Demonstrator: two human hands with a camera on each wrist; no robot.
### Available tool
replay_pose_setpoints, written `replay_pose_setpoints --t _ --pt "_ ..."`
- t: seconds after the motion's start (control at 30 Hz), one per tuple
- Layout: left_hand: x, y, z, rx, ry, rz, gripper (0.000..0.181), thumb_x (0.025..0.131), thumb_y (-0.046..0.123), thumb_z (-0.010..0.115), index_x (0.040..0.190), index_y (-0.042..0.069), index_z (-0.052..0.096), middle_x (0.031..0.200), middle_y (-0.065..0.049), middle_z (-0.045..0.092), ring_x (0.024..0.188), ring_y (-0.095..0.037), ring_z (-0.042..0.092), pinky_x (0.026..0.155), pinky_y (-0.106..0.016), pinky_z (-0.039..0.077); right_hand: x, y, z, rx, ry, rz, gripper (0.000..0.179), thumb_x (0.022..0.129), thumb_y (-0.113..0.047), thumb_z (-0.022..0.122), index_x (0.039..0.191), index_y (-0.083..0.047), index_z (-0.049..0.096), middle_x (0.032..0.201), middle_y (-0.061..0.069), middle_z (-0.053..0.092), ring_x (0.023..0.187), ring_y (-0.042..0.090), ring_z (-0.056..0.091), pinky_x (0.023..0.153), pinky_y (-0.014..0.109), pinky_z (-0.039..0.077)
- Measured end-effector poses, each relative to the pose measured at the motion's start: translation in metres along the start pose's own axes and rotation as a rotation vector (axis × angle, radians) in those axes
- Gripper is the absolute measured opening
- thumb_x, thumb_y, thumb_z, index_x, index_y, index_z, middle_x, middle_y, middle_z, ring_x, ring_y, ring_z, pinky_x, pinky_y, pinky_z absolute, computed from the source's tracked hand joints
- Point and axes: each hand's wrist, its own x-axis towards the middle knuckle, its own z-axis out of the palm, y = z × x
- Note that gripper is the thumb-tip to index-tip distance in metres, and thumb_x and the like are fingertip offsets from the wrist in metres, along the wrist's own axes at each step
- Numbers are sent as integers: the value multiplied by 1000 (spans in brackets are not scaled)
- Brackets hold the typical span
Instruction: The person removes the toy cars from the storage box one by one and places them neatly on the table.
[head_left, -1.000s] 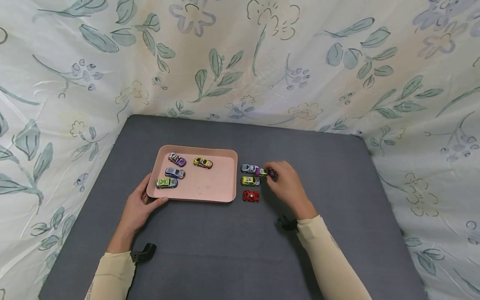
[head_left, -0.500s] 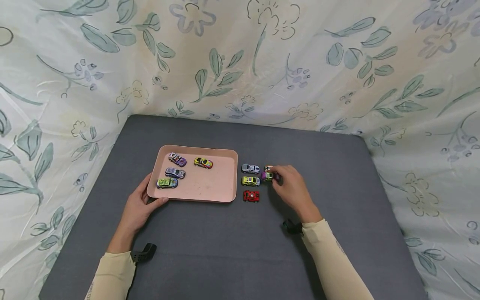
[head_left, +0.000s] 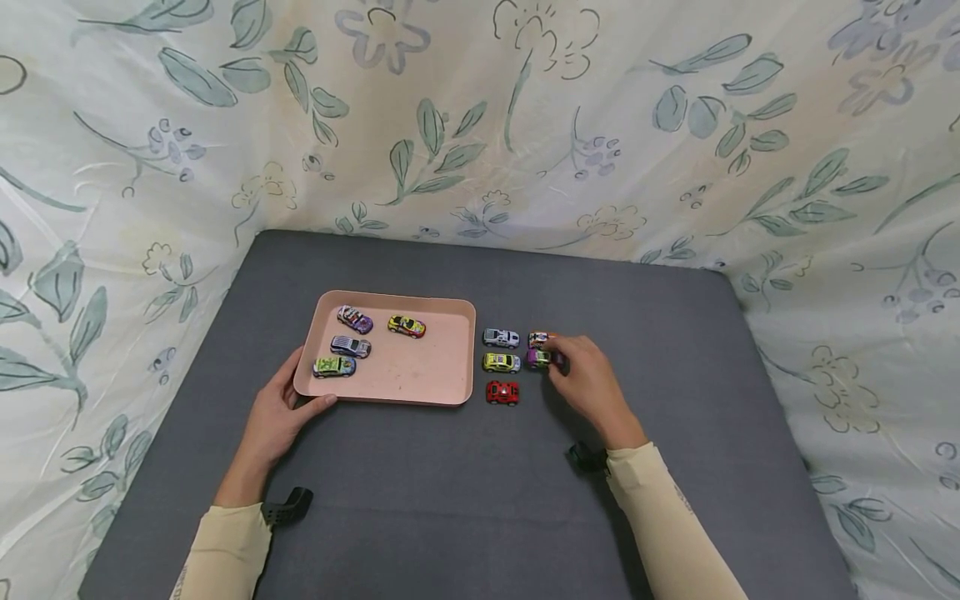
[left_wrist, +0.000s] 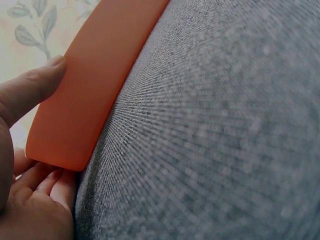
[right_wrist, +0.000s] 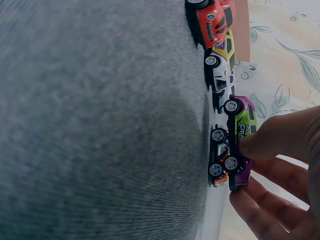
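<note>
A: Backdrop point(head_left: 465, 92) is pale cloth, leaf and flower print. Counter point(head_left: 442, 500) is plain dark grey. Where's the active part?

B: Purple-green car point(right_wrist: 245, 121): right side of the layout, just on the near side of the orange car point(head_left: 538, 338). Right wrist view puts its wheels slightly clear of the counter.

A: Right hand point(head_left: 590, 379)?

B: Pinching that car. Thumb on its side, fingertips at the rear end. The hand partly covers both cars in head view.

A: Neighbours?

B: Column of three to the left, gaps between: silver car point(head_left: 500, 337) far, yellow car point(head_left: 501, 362) middle, red car point(head_left: 502, 392) nearest.

A: And the tray point(head_left: 435, 375)?

B: Pink, left of the column. Four inside: purple-white car point(head_left: 355, 319) far left, grey car point(head_left: 350, 347) next, green car point(head_left: 334, 367) nearest, yellow-red car point(head_left: 407, 326) further right, far half.

A: Left hand point(head_left: 277, 412)?

B: Gripping the tray's near left corner. Thumb on the near wall, fingers round the left end.

A: Arms?

B: Tan sleeves point(head_left: 660, 508), dark wrist units point(head_left: 288, 506).
</note>
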Motion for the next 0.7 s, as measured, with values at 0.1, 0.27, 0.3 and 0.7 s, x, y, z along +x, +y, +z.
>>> replay_pose_setpoints --t 0.1,0.27,0.3,0.7 --pt "0 0 0 0 -2 5 104 95 14 88 173 2 21 175 -25 25 161 -41 26 125 -18 25 -2 2 2 -4 -9 12 30 88 2 81 117 -8 79 114 11 77 105 32 66 91 54 57" --pt "1 -2 1 -5 -1 10 104 95 15 88 173 2 21 175 -24 26 161 -41 26 120 -9 25 -3 5 4 -2 -12 13 31 88 3 81 117 -8 79 114 12 77 106 33 66 92 55 57" --pt "1 -2 1 -8 -1 11 104 95 14 88 173 2 21 175 -24 26 161 -41 26 121 -10 25 -4 5 4 -2 -12 11 30 88 3 81 116 -8 79 114 12 77 106 33 66 92 55 57" --pt "1 -5 2 -12 5 18 103 96 14 87 173 2 21 174 -25 26 160 -42 26 115 -3 25 -4 8 5 7 -21 16 30 88 3 81 116 -8 78 115 12 77 107 33 66 93 55 57"
